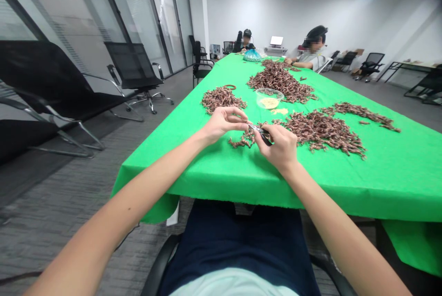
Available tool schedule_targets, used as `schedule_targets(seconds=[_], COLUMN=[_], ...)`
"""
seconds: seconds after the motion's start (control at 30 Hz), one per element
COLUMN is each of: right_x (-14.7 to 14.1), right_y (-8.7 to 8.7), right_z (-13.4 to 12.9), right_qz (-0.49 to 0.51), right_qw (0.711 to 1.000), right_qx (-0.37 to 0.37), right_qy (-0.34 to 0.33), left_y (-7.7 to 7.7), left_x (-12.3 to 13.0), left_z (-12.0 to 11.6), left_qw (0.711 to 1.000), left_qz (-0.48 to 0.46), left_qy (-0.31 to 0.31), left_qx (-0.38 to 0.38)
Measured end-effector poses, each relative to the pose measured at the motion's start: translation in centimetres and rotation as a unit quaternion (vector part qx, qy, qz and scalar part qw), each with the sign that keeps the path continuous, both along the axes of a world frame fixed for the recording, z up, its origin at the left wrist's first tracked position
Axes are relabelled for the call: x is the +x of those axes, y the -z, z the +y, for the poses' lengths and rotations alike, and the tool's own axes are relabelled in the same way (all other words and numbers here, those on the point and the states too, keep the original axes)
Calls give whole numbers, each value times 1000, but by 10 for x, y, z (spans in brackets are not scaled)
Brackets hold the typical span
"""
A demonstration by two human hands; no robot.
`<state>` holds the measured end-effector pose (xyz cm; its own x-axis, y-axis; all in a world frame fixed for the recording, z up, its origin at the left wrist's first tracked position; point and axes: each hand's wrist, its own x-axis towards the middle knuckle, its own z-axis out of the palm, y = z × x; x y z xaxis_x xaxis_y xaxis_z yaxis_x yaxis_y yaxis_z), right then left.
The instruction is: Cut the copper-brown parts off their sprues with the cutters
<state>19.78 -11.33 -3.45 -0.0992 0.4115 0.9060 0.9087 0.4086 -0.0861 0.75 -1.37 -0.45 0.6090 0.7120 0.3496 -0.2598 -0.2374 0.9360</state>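
Head view: the brown pieces are small, dry and twiggy, so I'd guess they're light, stiff and easy to snap; exactly what they are is too small to tell. Best taken one at a time by the thicker middle with fingertips, not by the thin ends. The small metal clippers point(260, 133) are short and probably slippery at the shiny end, so they want a firm pinch on the dark handle.

My right hand point(278, 147) is closed, pinching the clippers between thumb and fingers, just above the green tablecloth point(386, 178). My left hand point(223, 124) is up beside it, thumb and fingertips point(240, 117) pressed together at the clippers' tip. I can't tell if a piece sits in that pinch.

A small loose pile of brown pieces point(242, 140) lies right under my hands. A big heap point(322, 133) lies to the right, another point(221, 99) ahead on the left, and a third point(281, 82) further up. A clear plastic bowl point(269, 98) with yellow bits sits between the heaps. Two co-workers point(314, 45) sit at the far end.
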Motion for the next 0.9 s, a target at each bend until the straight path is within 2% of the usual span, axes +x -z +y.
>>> schedule_targets(seconds=[0.3,0.57,0.9], right_x=[-1,-2,-2], right_y=[-7,-7,-7], right_z=[-3,-4,-3], right_qz=[69,76,70], right_qw=[995,993,993], right_qx=[-55,-82,-87], right_qy=[-35,-48,-34], left_y=[-1,-2,-6], left_x=[1,0,0], left_z=[0,-1,-4], left_qw=[1000,1000,1000], left_qz=[-3,8,23], left_qy=[-8,-20,-17], left_qx=[-12,-7,-10])
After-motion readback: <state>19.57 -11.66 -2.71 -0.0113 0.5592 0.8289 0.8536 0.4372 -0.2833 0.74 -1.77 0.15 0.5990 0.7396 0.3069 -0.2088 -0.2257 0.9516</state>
